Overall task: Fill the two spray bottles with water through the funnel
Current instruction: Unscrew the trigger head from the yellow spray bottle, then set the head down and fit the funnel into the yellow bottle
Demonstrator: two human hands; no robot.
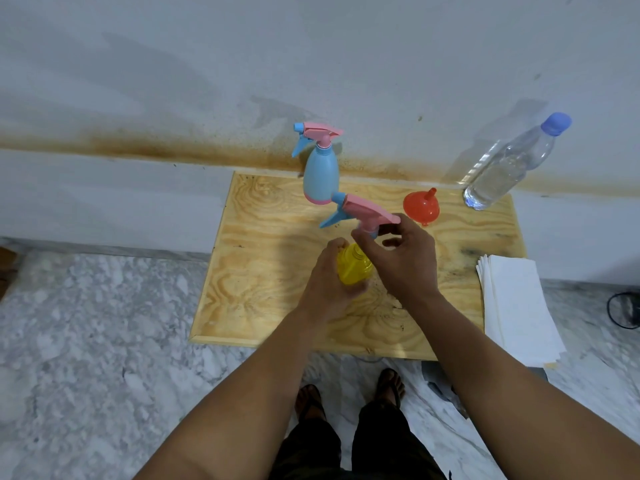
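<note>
A yellow spray bottle (353, 266) is held over the wooden board (263, 271) by my left hand (327, 285), wrapped around its body. Its neck shows open at the top. My right hand (403, 258) grips the pink and blue trigger head (360, 211) just above that neck, lifted clear of it. A second, blue spray bottle (321, 174) with its own pink trigger head stands upright at the board's far edge. An orange funnel (421, 206) rests upside down, spout up, at the far right. A clear water bottle (509, 164) with a blue cap stands at the far right corner.
A stack of white paper towels (516, 306) lies over the board's right edge. A stained white wall rises right behind the board. The board sits low over a marble floor, and my sandalled feet (349, 393) stand at its near edge.
</note>
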